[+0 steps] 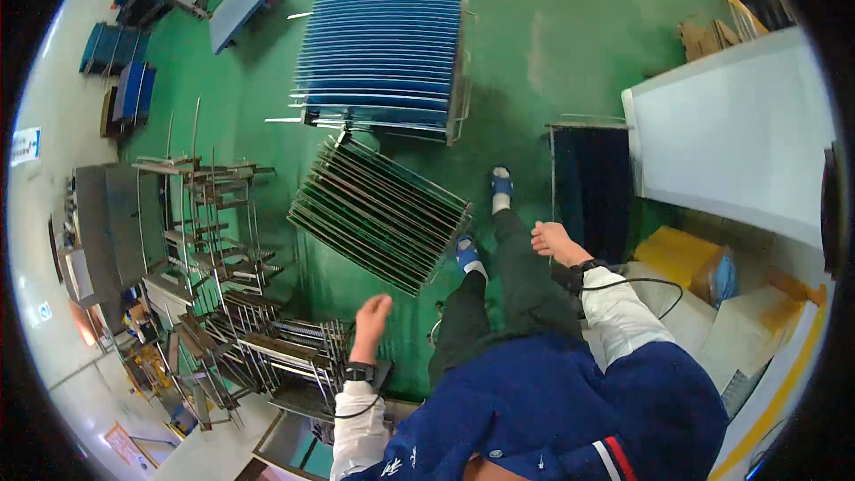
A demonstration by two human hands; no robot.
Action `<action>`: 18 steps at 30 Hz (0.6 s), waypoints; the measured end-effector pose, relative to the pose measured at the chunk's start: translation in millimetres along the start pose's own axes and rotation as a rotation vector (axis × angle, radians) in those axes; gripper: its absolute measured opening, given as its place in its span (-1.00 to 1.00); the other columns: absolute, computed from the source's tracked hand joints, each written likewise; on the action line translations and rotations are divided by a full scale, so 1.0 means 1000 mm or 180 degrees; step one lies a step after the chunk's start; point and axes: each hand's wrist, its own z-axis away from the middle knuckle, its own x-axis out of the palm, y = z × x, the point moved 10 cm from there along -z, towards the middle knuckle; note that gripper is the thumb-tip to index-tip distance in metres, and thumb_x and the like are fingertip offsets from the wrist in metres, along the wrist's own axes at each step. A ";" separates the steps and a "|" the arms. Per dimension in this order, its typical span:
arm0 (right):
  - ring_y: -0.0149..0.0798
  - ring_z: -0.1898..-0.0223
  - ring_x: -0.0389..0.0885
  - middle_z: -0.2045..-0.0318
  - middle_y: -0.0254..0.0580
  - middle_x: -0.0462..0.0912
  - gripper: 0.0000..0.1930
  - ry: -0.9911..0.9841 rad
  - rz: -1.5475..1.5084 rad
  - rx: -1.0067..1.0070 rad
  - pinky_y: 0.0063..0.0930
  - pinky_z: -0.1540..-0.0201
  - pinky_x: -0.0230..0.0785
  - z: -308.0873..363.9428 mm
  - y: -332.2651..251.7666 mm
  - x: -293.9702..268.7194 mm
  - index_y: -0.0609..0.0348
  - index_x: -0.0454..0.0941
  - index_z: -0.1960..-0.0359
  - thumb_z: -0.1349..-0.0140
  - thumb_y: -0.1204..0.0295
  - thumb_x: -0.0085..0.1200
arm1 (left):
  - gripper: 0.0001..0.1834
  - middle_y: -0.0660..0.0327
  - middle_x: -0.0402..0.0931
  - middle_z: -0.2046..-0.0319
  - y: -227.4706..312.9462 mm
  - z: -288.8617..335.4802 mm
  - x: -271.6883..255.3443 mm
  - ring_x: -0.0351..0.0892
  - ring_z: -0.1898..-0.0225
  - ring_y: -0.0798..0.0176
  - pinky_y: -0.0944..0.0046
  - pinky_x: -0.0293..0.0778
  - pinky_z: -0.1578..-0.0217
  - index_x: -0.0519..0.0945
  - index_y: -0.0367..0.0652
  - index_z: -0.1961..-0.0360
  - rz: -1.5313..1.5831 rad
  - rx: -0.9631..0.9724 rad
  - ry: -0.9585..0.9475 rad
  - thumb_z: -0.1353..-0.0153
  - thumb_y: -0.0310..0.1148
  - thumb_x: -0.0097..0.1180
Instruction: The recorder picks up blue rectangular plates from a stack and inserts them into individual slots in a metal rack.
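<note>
My left hand (372,319) hangs in the air with its fingers curled closed and nothing visible in it. It is nearest to a metal shelf rack (374,214) with many thin wire tiers, which stands at an angle on the floor ahead, apart from the hand. My right hand (557,242) is held out in front of my right leg, its fingers loosely curled closed, also with nothing visible in it. A dark panel or cart (592,174) stands beyond the right hand. Each wrist has a black band with a cable.
Behind the wire rack stands a rack with blue tiers (378,53). Metal frames and stands (223,258) crowd the left. A white board or tabletop (730,129) and a yellow carton (677,263) are on the right. At the far left are a trolley (239,11) and blue stacks (116,49).
</note>
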 end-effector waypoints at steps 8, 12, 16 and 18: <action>-0.39 0.62 0.47 0.58 -0.26 0.53 -0.76 0.0527 0.0160 -0.0229 -0.54 0.62 0.29 0.018 0.085 -0.099 0.20 0.49 0.34 -0.21 0.25 -0.02 | -0.62 0.20 0.59 0.38 0.028 0.017 0.165 0.53 0.36 0.37 0.38 0.43 0.28 0.56 -0.33 0.15 -0.0427 -0.0304 -0.1321 -0.14 -0.22 0.14; -0.40 0.60 0.49 0.56 -0.25 0.55 -0.77 0.0778 -0.0414 -0.0126 -0.51 0.60 0.31 0.011 0.129 -0.166 0.22 0.49 0.33 -0.20 0.29 0.00 | -0.65 0.13 0.60 0.37 0.122 -0.033 0.265 0.55 0.33 0.37 0.38 0.43 0.30 0.57 -0.31 0.16 -0.1601 0.0588 -0.1740 -0.13 -0.25 0.12; -0.26 0.59 0.57 0.60 -0.16 0.60 -0.74 0.1301 -0.0567 -0.0061 -0.34 0.48 0.40 0.030 0.165 -0.224 0.28 0.54 0.43 -0.13 0.28 0.01 | -0.67 0.17 0.58 0.38 0.202 -0.076 0.353 0.54 0.34 0.37 0.37 0.44 0.28 0.56 -0.34 0.18 -0.1762 0.1138 -0.1904 -0.15 -0.28 0.11; -0.25 0.59 0.57 0.59 -0.16 0.60 -0.73 0.1438 -0.0957 0.0041 -0.34 0.48 0.41 0.028 0.211 -0.256 0.27 0.55 0.46 -0.12 0.27 0.01 | -0.69 0.19 0.56 0.39 0.252 -0.077 0.412 0.51 0.36 0.39 0.38 0.44 0.28 0.55 -0.36 0.18 -0.1646 0.1310 -0.2028 -0.16 -0.31 0.11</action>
